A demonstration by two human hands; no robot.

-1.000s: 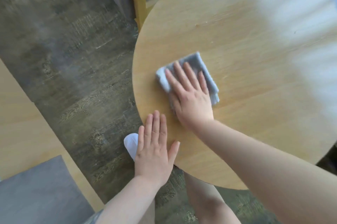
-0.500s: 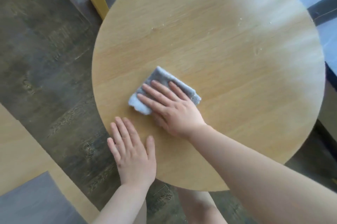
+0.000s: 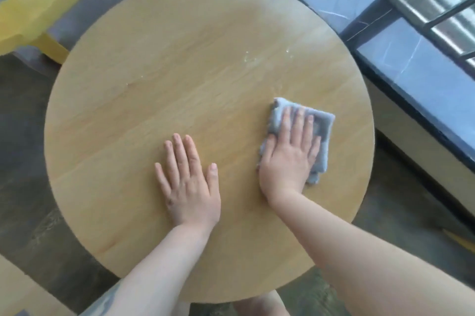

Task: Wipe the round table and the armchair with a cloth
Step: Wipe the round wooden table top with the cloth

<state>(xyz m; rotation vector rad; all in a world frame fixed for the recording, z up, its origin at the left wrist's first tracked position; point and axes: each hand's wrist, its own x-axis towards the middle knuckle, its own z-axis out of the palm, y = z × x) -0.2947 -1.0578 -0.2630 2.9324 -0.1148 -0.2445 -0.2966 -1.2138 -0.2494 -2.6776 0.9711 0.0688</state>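
A round light-wood table [image 3: 159,89] fills the middle of the view. My right hand [image 3: 289,158] lies flat on a folded grey-blue cloth [image 3: 322,133] on the table's right side, fingers spread over it. My left hand [image 3: 189,182] rests flat on the bare tabletop near the front middle, fingers apart and holding nothing. A few pale specks and a smear [image 3: 250,58] sit on the wood beyond the cloth. The yellow wooden armchair [image 3: 33,14] with a grey seat stands at the upper left behind the table.
A dark marble window ledge [image 3: 385,40] with metal bars [image 3: 437,2] runs along the right. Dark wood-look floor [image 3: 23,161] surrounds the table. Another light-wood surface [image 3: 18,295] shows at the bottom left corner. My knee [image 3: 257,306] shows under the table's front edge.
My right hand has slid the cloth from the table's left side to its right side. My left hand has moved further onto the tabletop. The view has shifted towards the window.
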